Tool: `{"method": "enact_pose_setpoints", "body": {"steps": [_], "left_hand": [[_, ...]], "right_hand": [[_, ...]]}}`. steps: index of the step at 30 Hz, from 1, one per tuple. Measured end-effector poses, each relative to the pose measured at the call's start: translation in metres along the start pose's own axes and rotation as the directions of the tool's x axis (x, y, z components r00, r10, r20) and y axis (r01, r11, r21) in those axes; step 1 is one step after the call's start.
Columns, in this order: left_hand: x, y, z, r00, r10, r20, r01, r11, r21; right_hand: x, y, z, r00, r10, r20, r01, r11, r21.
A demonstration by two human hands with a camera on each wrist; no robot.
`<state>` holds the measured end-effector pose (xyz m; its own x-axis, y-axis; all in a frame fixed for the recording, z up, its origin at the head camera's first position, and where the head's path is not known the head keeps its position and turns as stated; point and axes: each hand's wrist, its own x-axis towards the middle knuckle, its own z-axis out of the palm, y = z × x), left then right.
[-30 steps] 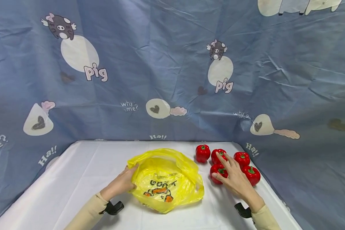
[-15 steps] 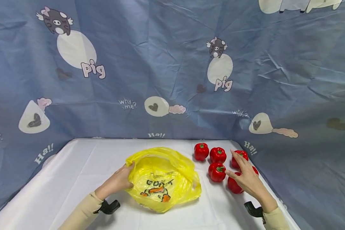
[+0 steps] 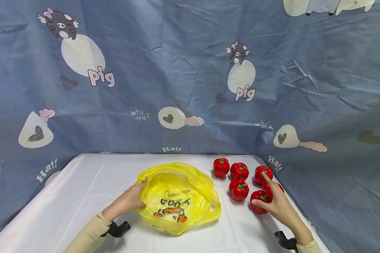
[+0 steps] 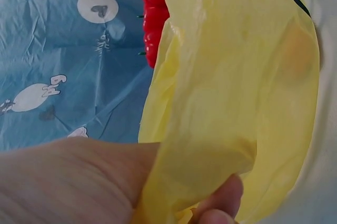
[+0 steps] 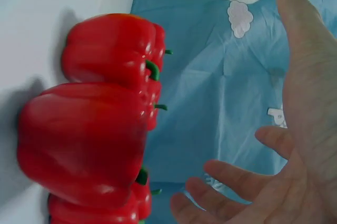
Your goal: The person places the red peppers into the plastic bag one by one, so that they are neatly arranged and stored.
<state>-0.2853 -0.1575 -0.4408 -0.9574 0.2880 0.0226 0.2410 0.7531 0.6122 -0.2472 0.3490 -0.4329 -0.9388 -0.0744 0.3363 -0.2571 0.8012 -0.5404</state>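
Observation:
A yellow plastic bag [image 3: 177,207] with black and orange print lies with its mouth spread toward the person. My left hand [image 3: 130,200] grips the bag's left rim, and in the left wrist view the thumb [image 4: 224,197] presses against the film. Over the right-hand group of red bell peppers, my right hand [image 3: 282,207] hovers with fingers spread and nothing held. Its thumb overlaps the front bell pepper [image 3: 260,202], and its fingers overlap a bell pepper [image 3: 273,189] behind. From the right wrist, the open hand [image 5: 300,166] is apart from the large near bell pepper [image 5: 84,142].
More red bell peppers stand between bag and right hand: one at the back [image 3: 221,167], one beside it [image 3: 239,171] and one in front [image 3: 238,190]. Another bell pepper [image 3: 263,175] is at the back right. A blue printed curtain [image 3: 190,88] surrounds the white table [image 3: 92,186].
My right hand has moved right and toward the person, from above the middle bell peppers to over the right-hand ones. The left hand keeps its grip on the bag.

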Motion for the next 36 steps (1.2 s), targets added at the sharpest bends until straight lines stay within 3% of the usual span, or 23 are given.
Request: {"method": "enact_pose_setpoints", "body": {"steps": [4,11,20,28,36], "left_hand": [[-0.001,-0.001,0.0,1.0,0.009,-0.007,-0.009,1.0,0.023],[-0.002,-0.001,0.0,1.0,0.02,-0.008,-0.02,1.0,0.021],[-0.001,0.0,0.001,1.0,0.019,-0.008,-0.019,1.0,0.016],[-0.003,-0.001,0.002,1.0,0.024,-0.01,-0.024,1.0,0.013],[-0.003,0.001,0.0,1.0,0.023,-0.021,-0.023,1.0,0.014]], "right_hand": [[-0.003,0.008,-0.001,1.0,0.006,-0.018,-0.006,1.0,0.01],[-0.008,0.018,-0.002,0.997,0.082,0.009,-0.082,0.997,-0.012],[-0.012,0.022,-0.003,0.996,0.084,-0.01,-0.084,0.996,-0.02],[-0.013,0.023,0.001,0.989,0.146,0.015,-0.145,0.988,-0.047],[-0.016,0.029,0.007,0.989,0.148,0.001,-0.148,0.989,0.021]]}}
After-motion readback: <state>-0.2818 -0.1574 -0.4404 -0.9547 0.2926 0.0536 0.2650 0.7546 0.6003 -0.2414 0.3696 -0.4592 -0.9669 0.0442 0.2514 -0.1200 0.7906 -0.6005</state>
